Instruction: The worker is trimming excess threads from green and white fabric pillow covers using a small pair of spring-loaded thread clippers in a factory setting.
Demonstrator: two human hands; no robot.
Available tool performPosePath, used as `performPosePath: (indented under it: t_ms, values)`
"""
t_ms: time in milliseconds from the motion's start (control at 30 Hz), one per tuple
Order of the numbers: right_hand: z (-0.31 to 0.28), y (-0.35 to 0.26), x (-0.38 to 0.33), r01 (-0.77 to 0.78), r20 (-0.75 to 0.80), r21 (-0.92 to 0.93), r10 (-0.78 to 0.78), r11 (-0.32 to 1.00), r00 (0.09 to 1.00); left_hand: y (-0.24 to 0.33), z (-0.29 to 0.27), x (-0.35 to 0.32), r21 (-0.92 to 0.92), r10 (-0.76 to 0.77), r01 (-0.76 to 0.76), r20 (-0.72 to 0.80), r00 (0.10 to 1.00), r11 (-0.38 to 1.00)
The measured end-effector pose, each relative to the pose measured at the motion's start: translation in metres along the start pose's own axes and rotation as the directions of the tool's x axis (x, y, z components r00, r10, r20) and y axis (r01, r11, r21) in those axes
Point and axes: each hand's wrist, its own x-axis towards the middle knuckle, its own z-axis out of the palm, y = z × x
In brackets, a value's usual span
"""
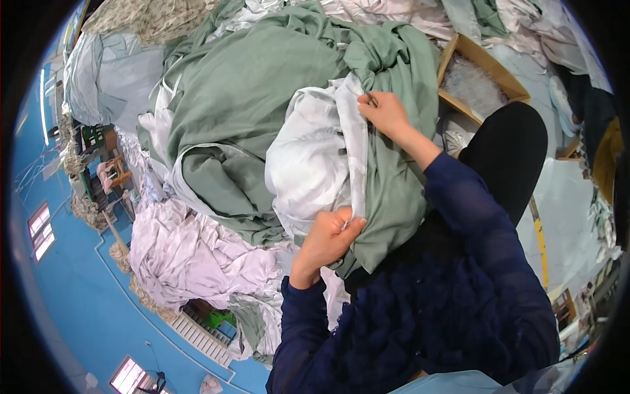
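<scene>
A large green and white cloth (262, 72) lies heaped in front of me, with part of its white side (308, 164) turned up. My left hand (325, 238) is closed in a pinch on the near end of the white hem strip (354, 157). Farther off, my right hand (386, 115) is closed at the far end of that strip, beside the cloth's edge. A small dark tool (372, 98) shows between its thumb and fingers; its exact kind is too small to tell. The strip runs fairly straight between my two hands.
A cardboard box (489, 85) holding clear plastic-like material stands to the right, by my knee (512, 144). Pale pink cloth (197, 256) is piled at left, with grey-blue cloth (118, 79) behind. A patterned beige cloth (144, 20) lies at the far left.
</scene>
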Motion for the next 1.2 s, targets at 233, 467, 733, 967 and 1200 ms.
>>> performPosePath:
  t_ms: [233,467,733,967,1200]
  values:
    - [0.007,-0.012,0.040,-0.260,0.430,-0.020,0.243,0.965,0.869,-0.018,-0.004,0.000,0.068,0.113,-0.111,-0.022,0.993,0.991]
    - [0.009,-0.023,0.038,-0.457,0.509,-0.043,0.413,0.888,0.755,-0.017,-0.004,0.002,0.033,0.084,-0.084,-0.004,0.996,0.996]
    - [-0.031,-0.026,0.038,-0.519,0.482,0.421,0.301,0.744,0.823,-0.002,-0.007,0.002,0.040,0.037,-0.037,0.001,0.999,0.999]
    - [-0.084,-0.072,0.034,-0.434,0.459,0.707,0.106,0.559,0.882,-0.006,-0.004,0.004,0.026,0.124,-0.123,-0.029,0.992,0.992]
    - [-0.164,-0.126,0.019,0.734,0.426,-0.573,-0.634,0.364,0.646,0.002,-0.005,-0.002,0.073,0.094,-0.091,-0.032,0.995,0.993]
